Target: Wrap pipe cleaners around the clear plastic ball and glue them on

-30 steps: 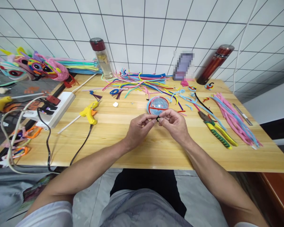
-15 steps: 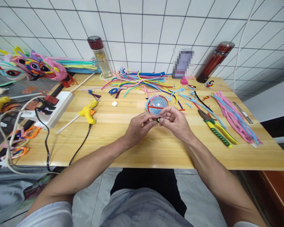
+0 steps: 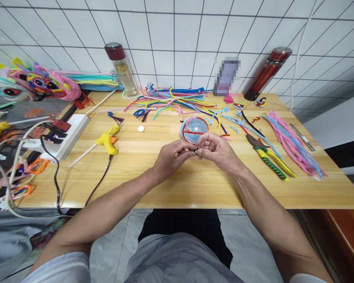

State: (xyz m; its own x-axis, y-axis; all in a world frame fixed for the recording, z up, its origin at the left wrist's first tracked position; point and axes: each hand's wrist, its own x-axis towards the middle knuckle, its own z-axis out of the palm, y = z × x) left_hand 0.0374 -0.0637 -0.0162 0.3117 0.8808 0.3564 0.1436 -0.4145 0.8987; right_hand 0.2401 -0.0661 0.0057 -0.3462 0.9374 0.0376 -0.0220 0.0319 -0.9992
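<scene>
My left hand (image 3: pixel 171 158) and my right hand (image 3: pixel 216 152) meet over the table, fingertips pinched together. Between them is a small black piece with a yellowish-green spot (image 3: pixel 196 151), mostly covered by the fingers; its kind is unclear. Both hands are closed on it. Just beyond the fingers lies a clear round dome (image 3: pixel 197 125) edged with light blue and red pipe cleaner, a red strip running across it. Yellow-and-green handled pliers (image 3: pixel 271 163) rest to the right of my right hand. A yellow hot glue gun (image 3: pixel 107 141) lies left of my left hand.
Loose coloured pipe cleaners (image 3: pixel 171 100) are heaped at the back. Pink and blue pipe cleaners (image 3: pixel 292 145) lie at right beside a craft knife (image 3: pixel 302 137). A glass bottle (image 3: pixel 124 72) and red flask (image 3: pixel 267 74) stand by the wall. A white power strip (image 3: pixel 67 139) with cords sits at left.
The view has shifted slightly. My hands stay in nearly the same place, and the small black piece between the fingertips has turned a little.
</scene>
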